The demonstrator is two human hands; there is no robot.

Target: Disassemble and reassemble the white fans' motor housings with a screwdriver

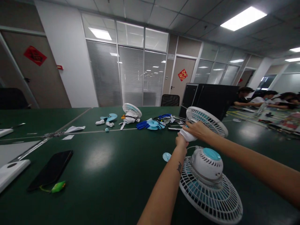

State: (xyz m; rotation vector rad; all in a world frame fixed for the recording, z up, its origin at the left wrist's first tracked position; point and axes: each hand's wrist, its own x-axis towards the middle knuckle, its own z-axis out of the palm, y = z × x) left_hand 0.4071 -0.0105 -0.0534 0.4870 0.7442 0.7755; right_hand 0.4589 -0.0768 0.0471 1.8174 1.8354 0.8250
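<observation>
Left hand [181, 141] and right hand [198, 129] both clamped on white fan [206, 122] over green table [112, 162]

We see a dark green table [112, 175]. The near fan [211, 184] is white with a slatted grille and a light blue cap; the far fan [206, 120] is white too. A phone [51, 170] is black, a small clip [58, 186] bright green, the gloves [142, 125] deep blue, the loose blades [110, 117] pale blue.
</observation>
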